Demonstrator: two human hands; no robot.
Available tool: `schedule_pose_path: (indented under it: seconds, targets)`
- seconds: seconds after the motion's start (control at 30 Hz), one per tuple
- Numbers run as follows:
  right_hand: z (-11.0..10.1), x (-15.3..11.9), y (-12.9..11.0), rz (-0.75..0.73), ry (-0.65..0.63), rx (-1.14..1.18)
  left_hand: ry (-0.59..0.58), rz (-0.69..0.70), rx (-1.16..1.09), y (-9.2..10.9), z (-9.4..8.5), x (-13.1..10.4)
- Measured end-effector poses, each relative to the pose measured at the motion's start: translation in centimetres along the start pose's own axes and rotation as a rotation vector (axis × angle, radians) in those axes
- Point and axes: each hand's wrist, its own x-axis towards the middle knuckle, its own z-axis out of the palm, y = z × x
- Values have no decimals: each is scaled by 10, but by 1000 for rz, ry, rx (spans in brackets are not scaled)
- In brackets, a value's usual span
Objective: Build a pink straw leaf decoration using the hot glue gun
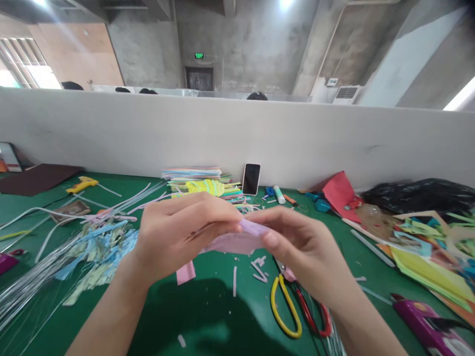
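Note:
Between my two hands, above the table, is a piece of lilac paper (237, 244) with a narrow folded or rolled edge on top. My left hand (185, 227) is closed on its left end, fingers bent over it. On the other end, my right hand (297, 240) pinches the edge between thumb and fingers. Part of the paper is hidden behind the left fingers. Below lie a pink paper piece (185, 273) and thin lilac paper scraps (234, 281). Scissors with yellow handles (285, 309) and a red-handled tool (313, 316) are under my right forearm.
On the green table (208, 316), fringed blue and cream paper (111, 252) and wires (33, 277) lie left. Behind stand stacked paper strips (196, 173), a phone (251, 179) and a glue stick (279, 195). Coloured paper (430, 272) and a purple glue gun (430, 326) are right. A white partition (237, 133) borders the back.

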Motion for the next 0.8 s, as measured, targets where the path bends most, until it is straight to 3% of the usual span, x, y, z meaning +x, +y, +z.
schedule_pose_path:
  seconds: [0.1, 0.2, 0.33, 0.43, 0.6, 0.8]
  targets:
    - [9, 3, 7, 127, 4, 187, 15, -22, 18, 1, 0, 2]
    - [14, 9, 17, 147, 55, 284, -15, -149, 38, -2, 2, 4]
    - [15, 19, 25, 190, 82, 206, -121, -414, -56, -13, 8, 5]
    - [14, 24, 27, 238, 66, 153, -144, -534, -135, -22, 11, 4]
    - [6, 24, 29, 258, -31, 181, -176, -573, -209, -29, 13, 2]
    - [4, 20, 24, 321, -32, 198, -260, -530, -242, -32, 9, 2]
